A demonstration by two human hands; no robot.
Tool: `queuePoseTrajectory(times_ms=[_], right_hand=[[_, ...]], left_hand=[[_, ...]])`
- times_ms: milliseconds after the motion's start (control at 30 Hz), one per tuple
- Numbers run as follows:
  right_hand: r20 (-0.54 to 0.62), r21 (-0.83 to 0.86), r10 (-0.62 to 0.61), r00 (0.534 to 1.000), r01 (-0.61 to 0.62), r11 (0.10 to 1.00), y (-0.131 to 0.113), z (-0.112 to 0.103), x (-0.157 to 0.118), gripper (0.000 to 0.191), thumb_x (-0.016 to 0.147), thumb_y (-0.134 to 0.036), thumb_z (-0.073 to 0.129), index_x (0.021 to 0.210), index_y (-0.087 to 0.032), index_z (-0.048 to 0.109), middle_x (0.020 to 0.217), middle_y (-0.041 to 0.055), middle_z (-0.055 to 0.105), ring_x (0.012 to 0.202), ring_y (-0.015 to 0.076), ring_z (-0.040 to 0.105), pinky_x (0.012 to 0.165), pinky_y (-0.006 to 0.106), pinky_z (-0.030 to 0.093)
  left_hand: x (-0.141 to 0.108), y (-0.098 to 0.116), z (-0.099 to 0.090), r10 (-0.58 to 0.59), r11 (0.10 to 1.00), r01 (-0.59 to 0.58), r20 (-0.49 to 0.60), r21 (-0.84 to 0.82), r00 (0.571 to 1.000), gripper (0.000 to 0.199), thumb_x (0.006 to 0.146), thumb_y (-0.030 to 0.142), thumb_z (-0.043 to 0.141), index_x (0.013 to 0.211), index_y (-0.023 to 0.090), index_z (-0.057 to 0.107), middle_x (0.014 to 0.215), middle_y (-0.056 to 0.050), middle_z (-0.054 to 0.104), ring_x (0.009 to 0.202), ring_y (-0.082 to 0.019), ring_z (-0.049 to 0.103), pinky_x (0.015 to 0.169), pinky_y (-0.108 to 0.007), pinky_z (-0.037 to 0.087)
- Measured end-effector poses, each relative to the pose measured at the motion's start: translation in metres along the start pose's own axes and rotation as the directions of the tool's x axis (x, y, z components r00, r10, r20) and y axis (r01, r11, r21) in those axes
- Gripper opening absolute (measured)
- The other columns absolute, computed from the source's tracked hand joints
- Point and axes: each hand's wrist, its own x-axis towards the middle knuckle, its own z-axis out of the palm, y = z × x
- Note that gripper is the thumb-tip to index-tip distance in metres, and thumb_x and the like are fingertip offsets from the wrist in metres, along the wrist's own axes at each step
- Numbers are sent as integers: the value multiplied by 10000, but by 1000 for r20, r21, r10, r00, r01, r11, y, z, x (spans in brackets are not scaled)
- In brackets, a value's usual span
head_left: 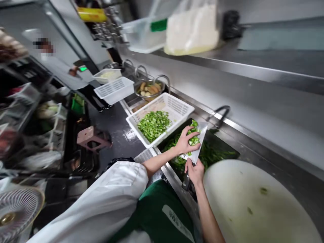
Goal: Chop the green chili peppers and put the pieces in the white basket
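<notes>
My right hand (195,171) is wrapped round the dark handle of a cleaver (202,135), whose broad blade is tilted over the sink. A heap of chopped green vegetables (193,139) lies on the blade. Curved over that heap, my left hand (187,141) holds the pieces against the metal with fingers spread. Left of the blade, a white perforated basket (178,105) carries a pile of similar cut greens (154,125) at its near end. Long leafy greens (215,153) lie in the dark sink beneath my hands.
A large round white cutting board (253,202) with a few green scraps is at right. Behind the basket sits a metal bowl (149,89) of root vegetables. A faucet (220,113) rises by the wall under a steel shelf (253,69). A pink stool (92,138) and another person (60,69) are at left.
</notes>
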Motion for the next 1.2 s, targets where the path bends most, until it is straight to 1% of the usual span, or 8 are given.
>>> queuePoseTrajectory(times_ms=[200, 367, 500, 600, 667, 800, 967, 1200], right_hand=[[129, -209, 61, 990, -34, 977, -25, 140, 82, 184, 772, -398, 583, 692, -247, 515, 494, -16, 578, 353, 157, 546, 327, 231, 396], [251, -130, 97, 963, -66, 989, -21, 180, 92, 254, 717, -465, 609, 619, -254, 508, 465, -3, 560, 330, 166, 517, 322, 265, 412], [280, -42, 95, 955, -87, 995, -25, 160, 64, 364, 707, -556, 682, 612, -252, 505, 464, -14, 548, 319, 143, 458, 323, 267, 384], [203, -49, 94, 975, -86, 995, -22, 104, 27, 438, 752, -649, 667, 624, -256, 521, 456, -16, 536, 345, 155, 470, 361, 279, 402], [78, -128, 128, 989, -118, 985, -10, 52, -6, 484, 769, -699, 641, 612, -254, 534, 439, -5, 533, 367, 169, 492, 396, 290, 429], [-392, -258, 291, 873, -408, 876, 29, -55, -82, 531, 693, -734, 694, 599, -232, 552, 447, 22, 577, 414, 191, 556, 423, 284, 457], [-784, 142, 365, 502, -427, 893, 56, -111, -188, 604, 554, -758, 772, 671, -247, 471, 479, -18, 569, 398, 148, 522, 393, 268, 443], [-863, 400, 466, 196, -298, 867, 94, -140, -290, 634, 512, -726, 834, 708, -218, 507, 473, -42, 554, 382, 132, 498, 381, 255, 412]], left_hand=[[-7, -121, -131, -426, 856, 468, -212, 220, 880, 640, 896, 556, 617, 1420, 189, 588, 1588, -182, 382, 1523, -393, 283, 1245, -617, 227], [-25, -142, -151, -271, 954, 227, 232, 198, 934, 725, 1014, 647, 276, 1648, 301, 213, 1722, -84, 138, 1598, -289, 78, 1273, -598, 105], [-25, -156, -161, -397, 914, 354, 266, 198, 878, 713, 1018, 645, 243, 1647, 314, 193, 1719, -89, 140, 1594, -299, 95, 1248, -655, 69], [-20, -181, -171, -627, 765, 591, 88, 255, 774, 674, 1003, 602, 366, 1564, 230, 401, 1668, -180, 282, 1566, -379, 195, 1184, -710, 215], [-13, -191, -169, -573, 794, 549, 18, 261, 819, 583, 995, 513, 452, 1456, 166, 532, 1594, -214, 414, 1514, -381, 333, 1173, -652, 308], [2, -171, -133, -334, 930, 315, 79, 187, 939, 338, 996, 290, 467, 1176, 131, 705, 1236, -154, 709, 1203, -249, 647, 1101, -407, 469], [17, -107, -41, -89, 996, 89, 246, 10, 965, 258, 962, 207, 500, 1011, 140, 744, 1016, -99, 756, 975, -206, 694, 947, -338, 535], [25, -19, 157, 127, 991, -56, 688, -124, 715, 277, 899, 110, 513, 1034, 114, 755, 1009, -98, 758, 901, -197, 699, 921, -348, 553]])
